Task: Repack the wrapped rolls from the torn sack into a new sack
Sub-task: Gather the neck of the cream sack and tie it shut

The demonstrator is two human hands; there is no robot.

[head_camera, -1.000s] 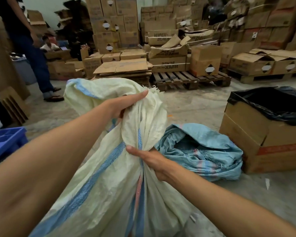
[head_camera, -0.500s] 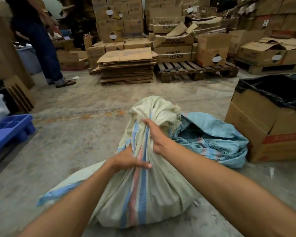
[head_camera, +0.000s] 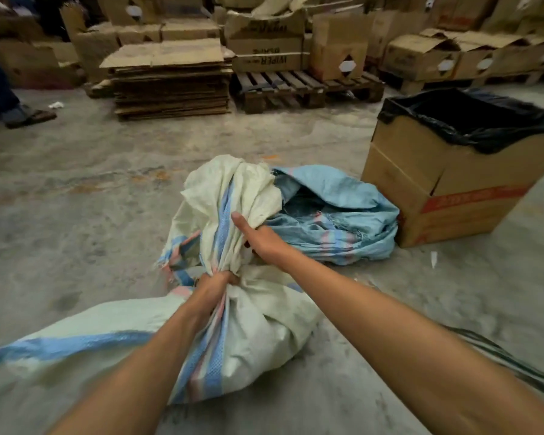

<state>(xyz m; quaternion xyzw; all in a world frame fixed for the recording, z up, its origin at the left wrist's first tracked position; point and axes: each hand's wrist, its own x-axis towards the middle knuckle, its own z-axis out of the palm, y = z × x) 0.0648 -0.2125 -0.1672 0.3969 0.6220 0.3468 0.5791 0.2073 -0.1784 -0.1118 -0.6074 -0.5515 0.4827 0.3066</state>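
Note:
A full cream woven sack with blue and pink stripes lies on the concrete floor in front of me. My left hand grips its gathered neck tightly. My right hand holds the loose top fabric just above that, thumb stretched along it. The sack's loose mouth stands up in folds beyond my hands. A crumpled, frayed light-blue sack lies right behind it, touching it. No wrapped rolls are visible; whatever fills the cream sack is hidden.
A cardboard box lined with a black bag stands at right. Behind are a stack of flattened cardboard, a wooden pallet and many cartons. A person's foot is at far left. Black cords lie at lower right.
The sack, held up a second ago, has come down onto the floor. My left hand slid to the neck and closed round it; my right hand shifted on the top fabric.

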